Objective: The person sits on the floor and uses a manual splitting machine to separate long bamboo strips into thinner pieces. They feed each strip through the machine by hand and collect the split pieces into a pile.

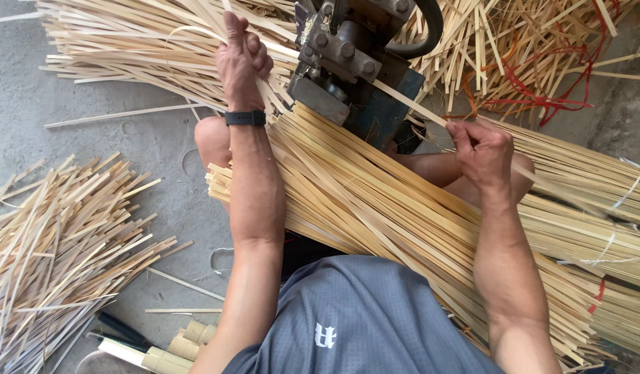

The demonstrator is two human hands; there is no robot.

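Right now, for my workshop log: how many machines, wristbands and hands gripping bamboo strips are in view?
Metal machine: 1
Black wristband: 1
Hands gripping bamboo strips: 2, left hand and right hand
Total: 4

Bare grey floor (160, 180) open at the left, strip piles (49, 256) bordering it, metal machine (347, 62) blocking the top middle, bundle (403, 215) covering the lap.
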